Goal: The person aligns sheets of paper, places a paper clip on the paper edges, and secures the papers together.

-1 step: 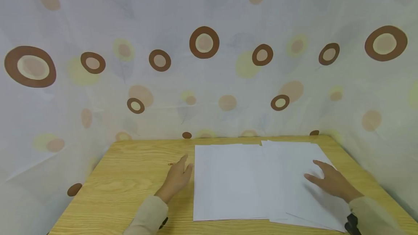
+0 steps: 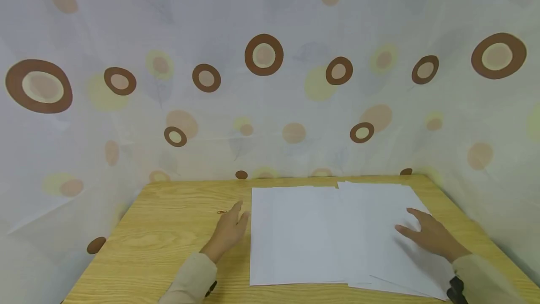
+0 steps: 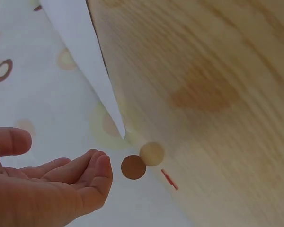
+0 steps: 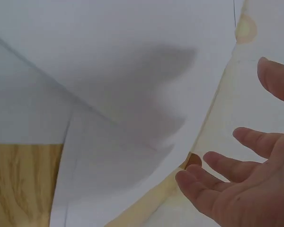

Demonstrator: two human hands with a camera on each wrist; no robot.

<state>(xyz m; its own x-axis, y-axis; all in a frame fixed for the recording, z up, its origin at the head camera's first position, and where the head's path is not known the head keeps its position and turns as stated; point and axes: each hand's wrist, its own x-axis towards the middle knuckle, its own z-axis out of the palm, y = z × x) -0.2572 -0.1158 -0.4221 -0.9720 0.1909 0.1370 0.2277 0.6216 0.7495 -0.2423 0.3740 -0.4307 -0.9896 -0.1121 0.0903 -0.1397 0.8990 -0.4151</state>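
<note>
Several white sheets of paper (image 2: 303, 233) lie overlapping on the wooden table, fanned out toward the right. My left hand (image 2: 229, 226) hovers just left of the sheets, fingers relaxed and holding nothing. Beyond its fingertips lies a small reddish paper clip (image 2: 221, 212), which shows in the left wrist view as a thin red piece (image 3: 169, 179). Over the right-hand sheets hangs my right hand (image 2: 432, 233), thumb and fingers spread apart, casting a shadow on the paper. In the right wrist view its fingers (image 4: 255, 142) are loosely bent with nothing between them.
The wooden table (image 2: 168, 233) shows bare grain to the left of the paper. A pale sheet (image 2: 270, 107) with brown, yellow and peach circles hangs behind the table and along both sides.
My right hand has shifted very slightly to the right. The papers and the paper clip have not moved.
</note>
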